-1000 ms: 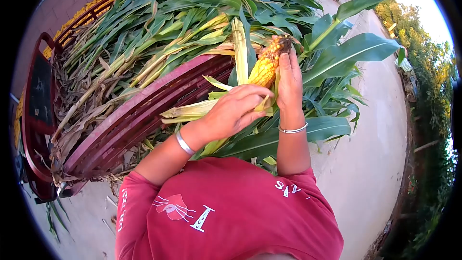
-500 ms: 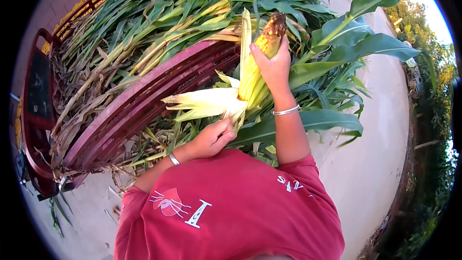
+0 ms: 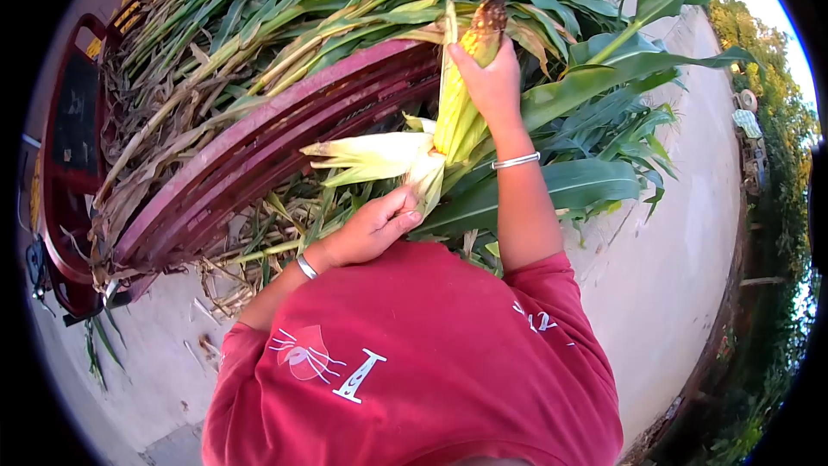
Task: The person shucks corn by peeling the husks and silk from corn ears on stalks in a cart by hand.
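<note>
An ear of corn [image 3: 454,119] with part of its yellow kernels bare stands tilted in front of me, its dark, shrivelled tip uppermost. My right hand [image 3: 492,86] is wrapped round its upper part, thumb on the near side. Pale husk leaves [image 3: 366,158] are peeled back and stick out to the left from the ear's base. Lower down, my left hand [image 3: 377,226] is closed on the base end of the ear, where the husks gather. Its fingertips are partly hidden. Both wrists wear silver bangles.
A dark red metal cart [image 3: 259,125] piled with cut green corn stalks [image 3: 345,13] stands ahead and to the left. Broad corn leaves [image 3: 561,190] spread beside my right arm. Dry stalks lie on the concrete ground [image 3: 655,267]. Trees line the right side.
The whole view has shifted, so the cart and ear appear higher. Both hands keep their hold on the ear, and the husks look the same.
</note>
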`<state>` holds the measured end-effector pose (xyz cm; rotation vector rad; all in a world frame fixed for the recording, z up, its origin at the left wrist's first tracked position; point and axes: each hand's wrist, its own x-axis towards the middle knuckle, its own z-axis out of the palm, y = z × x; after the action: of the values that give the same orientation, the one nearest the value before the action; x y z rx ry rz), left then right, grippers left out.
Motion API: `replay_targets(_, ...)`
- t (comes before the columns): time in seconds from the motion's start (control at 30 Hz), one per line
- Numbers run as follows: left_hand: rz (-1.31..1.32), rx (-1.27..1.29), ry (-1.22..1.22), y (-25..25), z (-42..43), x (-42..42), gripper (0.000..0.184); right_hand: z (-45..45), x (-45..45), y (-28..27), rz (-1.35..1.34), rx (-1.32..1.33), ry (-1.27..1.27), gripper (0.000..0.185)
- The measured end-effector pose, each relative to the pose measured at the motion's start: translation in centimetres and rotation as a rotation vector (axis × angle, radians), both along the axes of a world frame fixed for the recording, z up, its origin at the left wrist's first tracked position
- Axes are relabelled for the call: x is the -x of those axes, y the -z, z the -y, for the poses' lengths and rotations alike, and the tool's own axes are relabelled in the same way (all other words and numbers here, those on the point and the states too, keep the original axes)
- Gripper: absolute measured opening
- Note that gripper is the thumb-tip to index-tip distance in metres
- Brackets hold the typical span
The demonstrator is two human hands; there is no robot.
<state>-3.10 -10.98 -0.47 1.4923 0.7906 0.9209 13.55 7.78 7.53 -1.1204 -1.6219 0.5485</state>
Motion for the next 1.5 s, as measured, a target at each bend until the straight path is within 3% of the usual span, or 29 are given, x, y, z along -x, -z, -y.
replay_targets(0.07, 0.119, 0.140, 0.026, 0.3, -0.5, 0.4, 0.021, 0.3, -0.1, -0.4, 0.147, -0.049, -0.007, 0.059)
replay_targets(0.17, 0.358, 0.264, 0.137, -0.5, -0.7, 1.2, 0.020, 2.1, -0.2, 0.0, 0.022, 0.002, -0.197, 0.049)
replay_targets(0.27, 0.466, 0.305, 0.123, -1.2, -0.8, 1.7, 0.021, 3.3, -0.4, 2.0, -0.291, -0.016, -0.369, 0.050)
replay_targets(0.37, 0.534, 0.374, 0.195, -1.9, -1.2, 1.8, 0.021, 3.8, -0.8, 2.9, -0.418, 0.015, -0.455, 0.050)
replay_targets(0.53, 0.384, 0.357, 0.257, -3.8, -2.1, 2.5, 0.028, 4.2, -0.5, 3.0, -0.635, 0.068, -0.426, 0.054)
replay_targets(0.67, 0.264, 0.319, 0.399, -5.4, -3.0, 3.2, 0.021, 4.5, -0.2, 2.7, -0.716, 0.144, -0.367, 0.050)
replay_targets(0.7, 0.153, 0.212, 0.393, -6.6, -3.2, 3.1, 0.027, 4.6, -0.1, 2.7, -0.790, 0.213, -0.338, 0.049)
replay_targets(0.77, 0.015, 0.092, 0.360, -8.5, -3.9, 3.3, 0.034, 5.1, 0.1, 1.4, -0.894, 0.275, -0.283, 0.043)
replay_targets(0.97, 0.181, -0.151, -0.093, -11.7, -7.7, 1.7, 0.020, 5.0, 0.1, 0.6, -1.083, 0.269, -0.265, 0.030)
replay_targets(1.03, 0.007, -0.306, -0.233, -11.9, -9.2, 0.3, 0.036, 5.6, 0.7, -1.0, -1.223, 0.231, -0.191, 0.030)
replay_targets(1.17, -0.324, -0.575, -0.365, -12.3, -10.9, -2.5, 0.053, 5.8, 1.2, -1.4, -1.205, 0.296, -0.090, 0.036)
replay_targets(1.33, -0.234, -0.379, -0.289, -11.4, -11.9, -3.0, 0.053, 5.6, 0.5, -0.1, -1.339, 0.360, -0.273, 0.040)
replay_targets(1.4, -0.025, -0.348, -0.327, -11.0, -11.7, -3.1, 0.047, 5.5, 0.5, 0.8, -1.011, 0.004, -0.446, 0.040)
replay_targets(1.43, -0.066, -0.365, -0.337, -10.9, -11.6, -2.9, 0.047, 5.7, 0.5, 1.0, -0.853, 0.029, -0.370, 0.039)
replay_targets(1.5, -0.065, -0.368, -0.345, -11.1, -11.2, -3.1, 0.049, 6.0, 0.1, 1.0, -0.953, 0.102, -0.440, 0.037)
